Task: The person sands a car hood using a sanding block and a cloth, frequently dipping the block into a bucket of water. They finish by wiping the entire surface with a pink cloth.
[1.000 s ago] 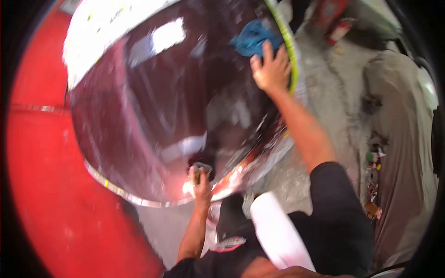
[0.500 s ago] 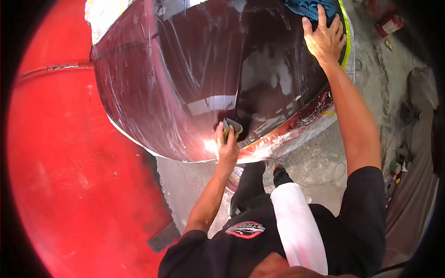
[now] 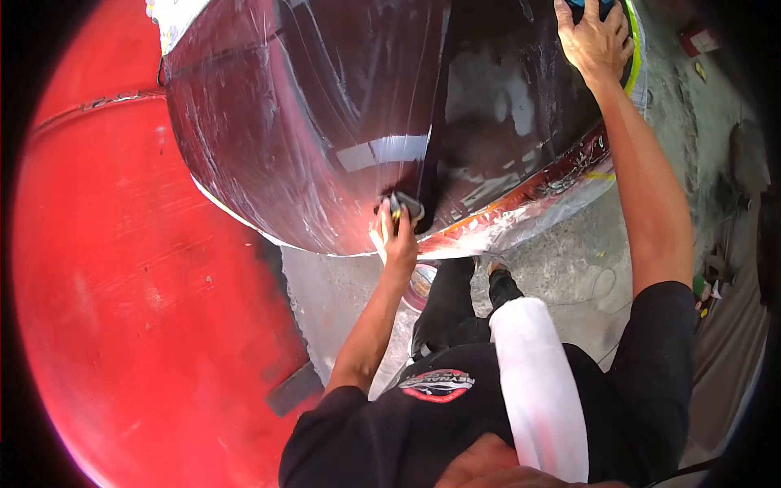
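Observation:
A glossy dark maroon car body panel fills the upper middle of the view, wet and streaked with white residue. My left hand grips a small dark sanding block and presses it against the panel near its lower edge. My right hand is stretched up to the top right, flat on the panel, over a blue cloth that is mostly hidden under the fingers and cut off by the frame.
A bright red car body fills the left side. Grey concrete floor lies below the panel, with a small round container by my legs. A covered shape and clutter stand at the right.
My right hand with the blue cloth has slid further up and right. My left hand has moved slightly up along the lower edge. The view has shifted a little.

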The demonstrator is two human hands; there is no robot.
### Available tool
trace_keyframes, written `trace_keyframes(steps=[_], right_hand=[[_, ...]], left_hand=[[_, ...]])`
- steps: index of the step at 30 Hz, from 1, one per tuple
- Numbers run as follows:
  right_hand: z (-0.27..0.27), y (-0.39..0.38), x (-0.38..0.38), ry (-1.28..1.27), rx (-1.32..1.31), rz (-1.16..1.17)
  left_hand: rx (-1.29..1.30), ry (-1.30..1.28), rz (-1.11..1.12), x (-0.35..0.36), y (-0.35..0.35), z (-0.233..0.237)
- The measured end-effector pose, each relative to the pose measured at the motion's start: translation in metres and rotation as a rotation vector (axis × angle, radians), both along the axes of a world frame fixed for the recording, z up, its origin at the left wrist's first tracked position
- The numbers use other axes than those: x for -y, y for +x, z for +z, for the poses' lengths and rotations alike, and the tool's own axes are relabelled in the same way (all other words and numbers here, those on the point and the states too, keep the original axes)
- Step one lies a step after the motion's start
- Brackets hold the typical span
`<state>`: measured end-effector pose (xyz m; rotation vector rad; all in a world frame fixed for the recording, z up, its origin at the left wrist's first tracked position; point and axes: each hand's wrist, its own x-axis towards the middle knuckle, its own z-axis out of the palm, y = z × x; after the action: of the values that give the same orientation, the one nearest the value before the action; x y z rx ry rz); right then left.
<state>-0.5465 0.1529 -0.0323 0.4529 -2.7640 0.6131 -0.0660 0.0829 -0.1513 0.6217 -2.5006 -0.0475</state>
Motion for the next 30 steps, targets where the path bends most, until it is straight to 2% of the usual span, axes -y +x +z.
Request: trace_keyframes(steps=[2,3,4,5,6,7,8,10,11,13,14,15,16,17,18,19,21,22,23,24,25,26,27,28,30], right_hand=[[-0.002,0.0,0.0,0.034,-0.056,0.01],[-0.004,-0.001,0.001,0.031,-0.082,0.002],[-0.004,-0.006,0.0,0.035,-0.091,-0.003],[-0.005,-0.008,-0.001,0.038,-0.1,-0.002],[-0.008,-0.004,-0.001,0.042,-0.099,0.015],[-0.009,-0.005,-0.002,0.055,-0.124,0.02],[-0.011,-0.006,-0.003,0.048,-0.139,0.023],[-0.013,-0.005,-0.004,0.039,-0.165,0.028],[-0.007,-0.001,-0.005,0.034,-0.103,0.034],[-0.006,-0.004,-0.003,0.025,-0.07,0.046],[-0.037,-0.02,0.003,0.085,-0.34,-0.059],[-0.033,-0.015,0.002,0.029,-0.265,-0.002],[-0.021,-0.01,0.0,-0.029,-0.194,0.046],[-0.009,-0.001,0.004,-0.024,-0.08,0.011],[0.001,-0.009,-0.002,0.028,0.052,0.143],[-0.003,-0.011,-0.002,0.052,0.039,0.159],[-0.016,-0.025,0.002,0.059,-0.029,0.111],[-0.052,-0.074,-0.01,-0.069,-0.219,0.173],[-0.038,-0.056,-0.005,-0.052,-0.193,0.078],[-0.047,-0.066,-0.013,-0.048,-0.358,0.356],[-0.05,-0.087,-0.01,0.097,-0.218,0.119],[-0.043,-0.082,-0.008,0.076,-0.248,0.187],[-0.032,-0.065,-0.006,0.087,-0.153,0.12],[-0.054,-0.089,-0.013,0.102,-0.235,0.097],[-0.051,-0.086,-0.011,0.079,-0.2,0.133]], left_hand=[[0.008,-0.007,0.061,0.004,-0.029,0.019],[-0.105,-0.027,-0.002,0.032,-0.074,0.029],[-0.027,0.014,0.04,0.05,-0.136,0.077],[-0.006,-0.082,-0.01,0.085,-0.19,0.094],[-0.008,-0.02,-0.04,0.115,-0.239,0.109],[-0.054,0.319,-0.054,0.149,-0.277,0.102],[-0.321,-0.182,-0.121,0.143,-0.297,0.114],[-0.044,-0.007,-0.099,0.123,-0.244,0.118],[-0.027,-0.018,-0.046,0.101,-0.198,0.107],[0.005,-0.025,0.023,0.051,-0.095,0.066],[0.023,0.073,-0.014,0.026,-0.041,0.046],[0.126,0.022,-0.004,0.008,0.011,0.025],[0.106,0.041,0.042,-0.008,0.056,-0.001],[0.018,0.383,0.213,-0.01,0.085,-0.016],[-0.071,0.733,0.39,-0.013,0.105,-0.027],[-0.087,0.758,0.403,-0.015,0.112,-0.036],[0.071,-0.033,0.223,-0.026,0.122,-0.048],[0.062,-0.02,0.258,-0.034,0.119,-0.052],[0.009,0.028,0.327,-0.043,0.107,-0.053],[-0.043,0.062,0.41,-0.05,0.092,-0.048],[-0.116,0.159,0.572,-0.061,0.072,-0.043],[-0.193,0.256,0.737,-0.072,0.047,-0.038],[-0.289,0.339,0.9,-0.079,0.018,-0.028],[-0.392,0.424,1.052,-0.079,0.001,-0.021],[-0.479,0.33,1.087,-0.068,-0.002,-0.027]])
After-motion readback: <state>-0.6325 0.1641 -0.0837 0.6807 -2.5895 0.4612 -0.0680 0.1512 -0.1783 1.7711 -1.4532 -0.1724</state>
